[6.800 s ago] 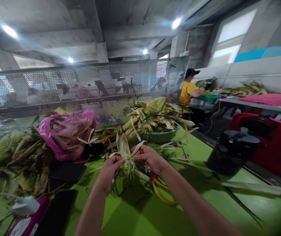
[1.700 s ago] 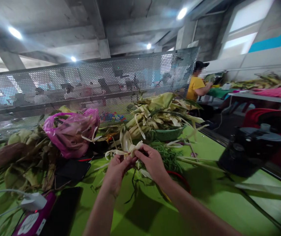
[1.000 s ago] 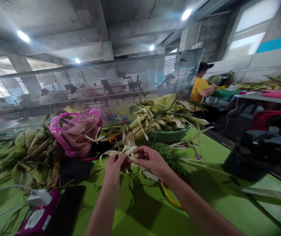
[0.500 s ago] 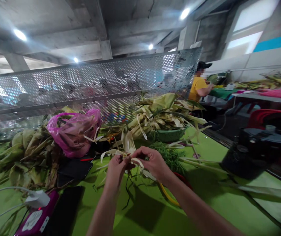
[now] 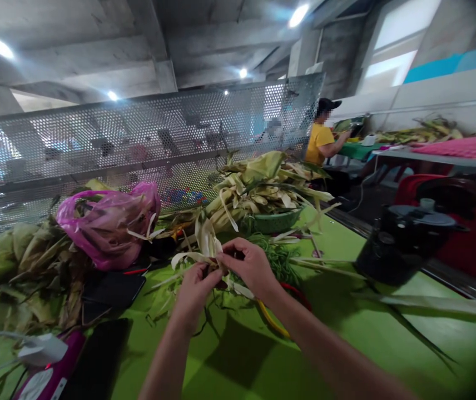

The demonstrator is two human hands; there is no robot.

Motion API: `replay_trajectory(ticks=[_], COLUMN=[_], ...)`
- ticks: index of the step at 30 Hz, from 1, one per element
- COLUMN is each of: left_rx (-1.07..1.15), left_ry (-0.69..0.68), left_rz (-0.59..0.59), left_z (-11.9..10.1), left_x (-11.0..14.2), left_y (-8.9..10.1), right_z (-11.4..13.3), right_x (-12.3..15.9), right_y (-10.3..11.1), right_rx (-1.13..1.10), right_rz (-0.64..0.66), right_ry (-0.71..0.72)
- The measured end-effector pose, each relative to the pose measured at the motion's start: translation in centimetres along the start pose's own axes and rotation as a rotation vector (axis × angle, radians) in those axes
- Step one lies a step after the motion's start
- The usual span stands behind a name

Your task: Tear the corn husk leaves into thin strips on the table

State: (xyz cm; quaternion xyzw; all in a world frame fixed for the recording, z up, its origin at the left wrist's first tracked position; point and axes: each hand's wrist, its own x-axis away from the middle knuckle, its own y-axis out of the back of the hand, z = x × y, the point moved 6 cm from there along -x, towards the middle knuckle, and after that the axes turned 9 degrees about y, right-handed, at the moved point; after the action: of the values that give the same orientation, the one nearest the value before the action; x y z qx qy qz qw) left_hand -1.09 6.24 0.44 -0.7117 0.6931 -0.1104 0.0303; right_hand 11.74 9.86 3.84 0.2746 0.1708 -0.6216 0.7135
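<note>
Pale corn husk strips rise and curl out from between my hands, above the green table. My left hand pinches the lower end of the husk, thumb pressed against the fingers. From the right, my right hand grips the same husk between thumb and fingertips, almost touching the left. Exactly how the strips are folded or joined is hidden by the fingers. Just beyond my right hand lies a heap of thin green strands, with red and yellow curved handles under the right wrist.
Behind, a green basket overflows with husks. A pink plastic bag and piled husks stand left, near a black phone and purple power strip. A black jug stands right; a person in yellow sits beyond.
The view has swung slightly right, so the surroundings sit farther left. My right fingers have shifted closer to the husk's base, and a loose strip end no longer hangs over them.
</note>
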Motion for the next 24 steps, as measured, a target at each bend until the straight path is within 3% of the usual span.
replay_trajectory(ticks=[5, 11, 16, 18, 24], left_rx=[0.063, 0.274, 0.365, 0.373, 0.274], left_ry=[-0.004, 0.020, -0.011, -0.018, -0.041], left_rz=[-0.089, -0.152, -0.186, -0.193, -0.160], left_z=[0.3, 1.0, 0.8, 0.6, 0.5], left_x=[-0.4, -1.1, -1.1, -1.0, -0.7], left_y=[1.0, 2.4, 2.6, 2.5, 2.0], right_z=[0.2, 0.0, 0.1, -0.3, -3.1], right_x=[0.1, 0.1, 0.4, 0.4, 1.4], right_y=[-0.1, -0.2, -0.7, -0.8, -2.6], right_rx=[-0.031, 0.115, 0.114, 0.044, -0.561], right_rz=[0.029, 0.076, 0.088, 0.080, -0.013], right_ry=[-0.003, 0.121, 0.188, 0.107, -0.435])
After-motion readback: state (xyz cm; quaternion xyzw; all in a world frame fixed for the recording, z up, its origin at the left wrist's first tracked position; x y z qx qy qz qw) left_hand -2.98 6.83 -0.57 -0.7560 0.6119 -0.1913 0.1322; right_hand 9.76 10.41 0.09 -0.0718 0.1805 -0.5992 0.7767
